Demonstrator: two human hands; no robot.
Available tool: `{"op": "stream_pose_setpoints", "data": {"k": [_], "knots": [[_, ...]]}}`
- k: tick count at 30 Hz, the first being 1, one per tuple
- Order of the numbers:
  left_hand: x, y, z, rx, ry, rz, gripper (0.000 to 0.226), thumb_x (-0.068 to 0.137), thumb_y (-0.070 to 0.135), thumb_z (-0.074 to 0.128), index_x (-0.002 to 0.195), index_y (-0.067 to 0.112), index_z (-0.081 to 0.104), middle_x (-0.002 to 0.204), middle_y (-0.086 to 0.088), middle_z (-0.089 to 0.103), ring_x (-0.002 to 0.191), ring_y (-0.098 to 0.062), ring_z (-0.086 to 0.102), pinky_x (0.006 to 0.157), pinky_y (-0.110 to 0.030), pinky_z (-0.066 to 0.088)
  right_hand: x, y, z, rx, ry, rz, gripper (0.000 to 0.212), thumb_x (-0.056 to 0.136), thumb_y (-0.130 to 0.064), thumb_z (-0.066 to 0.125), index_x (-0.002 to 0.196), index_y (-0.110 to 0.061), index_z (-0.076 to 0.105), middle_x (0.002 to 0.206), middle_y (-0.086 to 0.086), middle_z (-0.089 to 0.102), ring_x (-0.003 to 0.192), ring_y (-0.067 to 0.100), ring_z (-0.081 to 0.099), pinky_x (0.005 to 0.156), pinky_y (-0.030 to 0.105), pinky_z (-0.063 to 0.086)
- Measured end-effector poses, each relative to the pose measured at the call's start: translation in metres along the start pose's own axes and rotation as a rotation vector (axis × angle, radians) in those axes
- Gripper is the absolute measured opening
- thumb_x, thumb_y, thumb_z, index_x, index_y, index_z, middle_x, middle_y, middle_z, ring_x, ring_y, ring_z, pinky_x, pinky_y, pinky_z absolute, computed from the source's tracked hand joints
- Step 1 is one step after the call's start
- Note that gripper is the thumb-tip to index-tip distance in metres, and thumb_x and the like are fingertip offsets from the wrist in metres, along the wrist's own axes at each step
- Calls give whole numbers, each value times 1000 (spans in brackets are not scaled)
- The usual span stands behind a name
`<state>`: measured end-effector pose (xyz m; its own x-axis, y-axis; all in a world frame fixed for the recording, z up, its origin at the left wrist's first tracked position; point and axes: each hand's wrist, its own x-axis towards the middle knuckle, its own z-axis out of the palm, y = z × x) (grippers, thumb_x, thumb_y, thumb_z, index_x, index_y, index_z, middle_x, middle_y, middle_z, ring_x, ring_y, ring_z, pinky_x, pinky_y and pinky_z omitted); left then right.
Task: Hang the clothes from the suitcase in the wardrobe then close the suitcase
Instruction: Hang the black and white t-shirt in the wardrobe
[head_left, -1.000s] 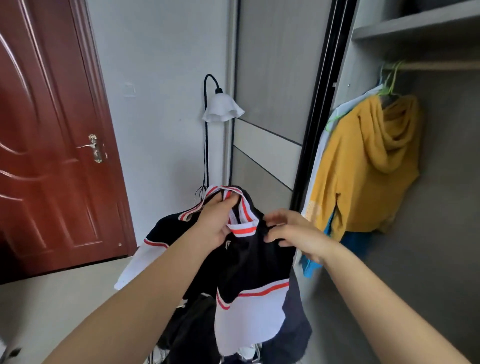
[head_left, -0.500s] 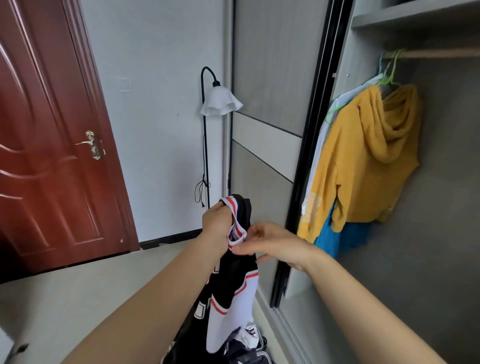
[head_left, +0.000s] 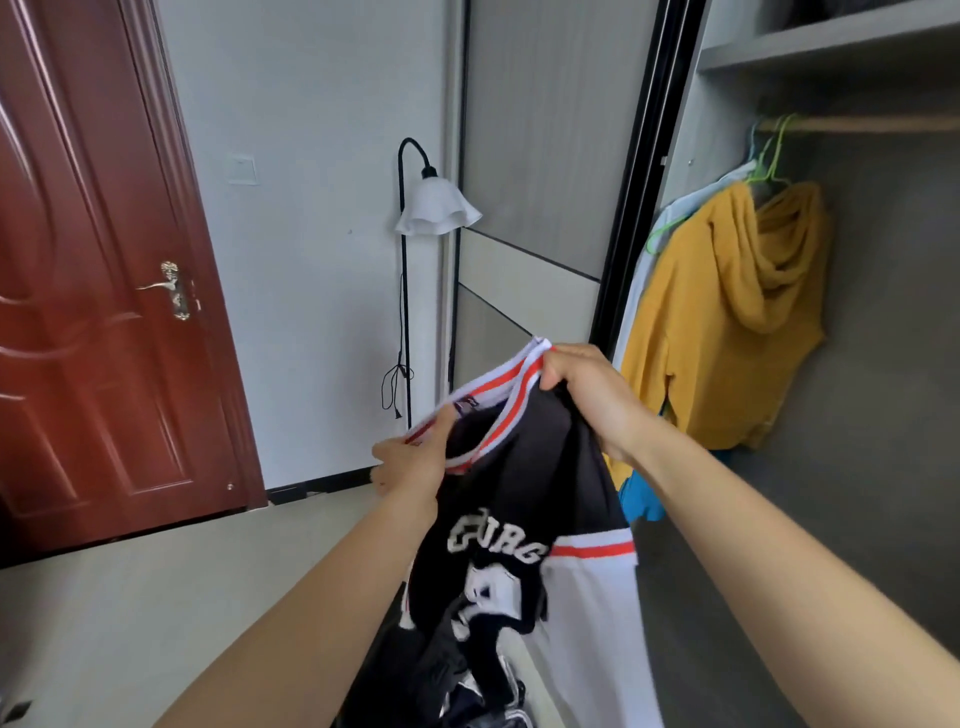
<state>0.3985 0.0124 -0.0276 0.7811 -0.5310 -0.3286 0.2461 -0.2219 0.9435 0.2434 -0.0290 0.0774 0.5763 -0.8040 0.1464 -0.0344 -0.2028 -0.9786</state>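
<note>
I hold up a black jersey (head_left: 524, 499) with white and orange trim and white lettering on its chest. My left hand (head_left: 415, 462) pinches the striped collar at its lower left end. My right hand (head_left: 587, 395) grips the collar's upper right end, so the neckline is stretched between them. The jersey's white lower panel hangs down to the bottom of the view. The open wardrobe (head_left: 883, 467) is on the right, with a wooden rail (head_left: 878, 123) under a shelf. The suitcase is out of view.
A yellow hoodie (head_left: 727, 322) hangs on green hangers (head_left: 774, 150) from the rail, with pale and blue garments behind it. The wardrobe's sliding door (head_left: 540, 208) stands left of the opening. A black floor lamp (head_left: 434, 208) is by the wall, and a red-brown door (head_left: 88, 291) is at the left.
My hands have moved apart and spread the bunched collar open. The jersey now shows its chest lettering. My right hand rose toward the wardrobe.
</note>
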Motion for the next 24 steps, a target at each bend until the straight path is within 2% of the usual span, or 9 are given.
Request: {"op": "stream_pose_setpoints", "data": {"k": [2,4,7,9,13,15,17,20,24], "knots": [[0,-11,0,250,24,194,95,66,52,80,140,23,28,143,-15,26,129,-34,32,104,-41,35,1,-17,-4,21,-14,-43,10,54,-7,44,58,-5,53,56,7,48,49,17,46,51,21,36],[6,-26,1,397,-172,304,87,72,35,79,144,29,30,144,-12,29,128,-32,37,105,-40,38,2,-28,-11,-5,-63,-82,20,59,-4,41,47,-13,54,51,0,50,46,14,47,48,18,37],[-4,-41,4,530,-737,120,52,82,20,63,131,30,51,103,-2,65,86,-15,61,73,-27,51,0,-39,-22,-108,-105,-63,15,57,-10,45,47,-16,53,52,-1,50,48,14,45,49,22,35],[-11,-53,16,653,-859,97,44,82,11,55,123,27,56,87,-2,68,70,-12,62,66,-27,51,0,-38,-31,-129,-128,-26,12,58,-11,47,48,-14,54,54,1,52,49,15,46,52,24,36],[-7,-56,33,650,-781,75,24,90,16,47,105,13,66,82,-6,69,61,-16,63,66,-28,54,-6,-27,-56,-187,-62,44,14,58,-14,51,66,-3,53,67,11,48,61,25,42,60,32,33],[10,-46,35,508,-639,21,22,90,16,47,99,6,65,70,-7,65,58,-18,62,66,-32,58,-13,-22,-75,-190,36,76,9,61,-12,52,67,-5,51,64,8,47,59,23,42,60,32,31],[23,-27,32,335,-521,-13,17,92,13,45,94,6,61,58,-5,54,53,-20,57,55,-31,56,-21,-15,-95,-183,112,110,5,69,-7,51,65,-5,51,62,7,49,59,20,47,61,30,35],[25,8,34,251,-498,37,10,93,11,51,99,5,56,75,-10,54,63,-24,59,45,-28,55,-33,-3,-113,-282,170,113,22,76,-1,52,55,-7,50,60,4,50,59,14,48,65,28,37],[15,36,49,179,-556,102,9,88,3,54,82,8,58,83,-12,58,73,-22,60,48,-24,55,-47,19,-132,-373,278,142,14,77,-8,55,64,-3,55,65,8,50,64,17,48,68,30,39]]}}
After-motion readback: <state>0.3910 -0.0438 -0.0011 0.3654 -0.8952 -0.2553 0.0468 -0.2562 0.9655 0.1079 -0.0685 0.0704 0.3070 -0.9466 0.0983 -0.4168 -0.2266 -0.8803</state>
